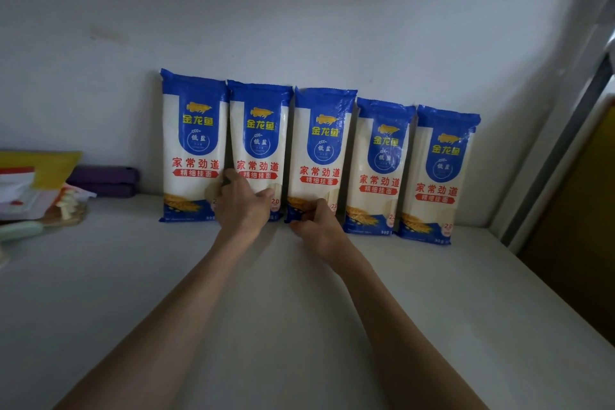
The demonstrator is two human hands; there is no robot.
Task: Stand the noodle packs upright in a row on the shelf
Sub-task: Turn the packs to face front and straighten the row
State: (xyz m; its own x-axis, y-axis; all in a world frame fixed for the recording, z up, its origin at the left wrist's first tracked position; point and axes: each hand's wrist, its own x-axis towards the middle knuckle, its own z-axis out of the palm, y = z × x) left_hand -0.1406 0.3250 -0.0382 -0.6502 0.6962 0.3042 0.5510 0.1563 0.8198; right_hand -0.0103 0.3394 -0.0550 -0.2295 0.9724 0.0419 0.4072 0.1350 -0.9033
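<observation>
Several blue-and-white noodle packs stand upright in a row against the white back wall of the shelf point(299, 293). My left hand point(241, 203) grips the lower part of the second pack from the left point(258, 143), fingers spread across its front and touching the leftmost pack point(193, 143). My right hand point(314, 221) pinches the bottom left corner of the middle pack point(321, 150). Two more packs point(379, 163) point(439, 173) stand untouched to the right, all side by side.
At the left edge lie a yellow-and-red packet point(36, 170), a purple folded item point(106, 180), a bag of pale pieces point(68, 205) and a light green object point(20, 230). A metal shelf post point(562, 143) rises at the right.
</observation>
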